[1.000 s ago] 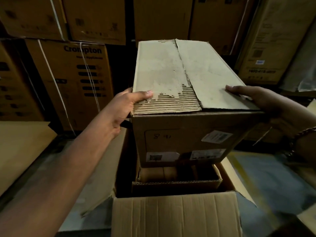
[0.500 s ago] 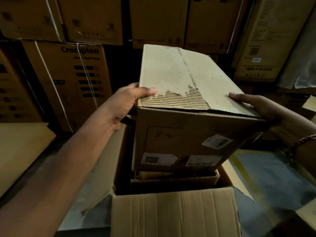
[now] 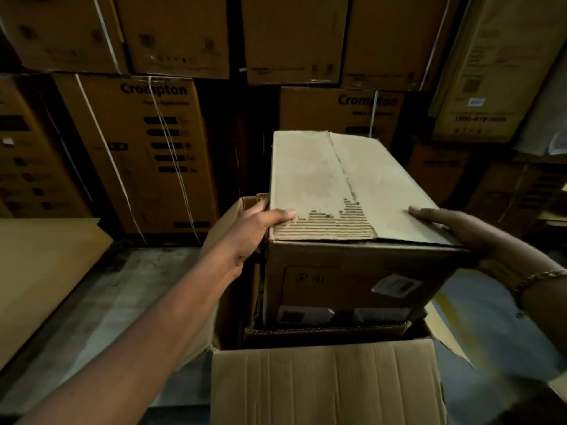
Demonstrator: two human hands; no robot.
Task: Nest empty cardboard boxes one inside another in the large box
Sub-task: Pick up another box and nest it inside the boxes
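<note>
A closed brown cardboard box (image 3: 343,277) with a torn top flap and white labels sits partly down inside an open middle box (image 3: 325,331). That middle box stands inside the large open box (image 3: 325,381), whose front flap hangs toward me. My left hand (image 3: 245,234) grips the closed box's left top edge, thumb on the torn flap. On the right top edge my right hand (image 3: 454,228) holds the box, fingers laid over the flap. The bottoms of the inner boxes are hidden.
Stacked printed cartons with white straps (image 3: 144,154) wall off the back and right. A flat cardboard sheet (image 3: 40,271) lies at the left. Grey floor (image 3: 122,302) shows between the sheet and the large box.
The closed box has dropped lower between my hands, sinking further into the middle box so that its lower labels now meet the rim.
</note>
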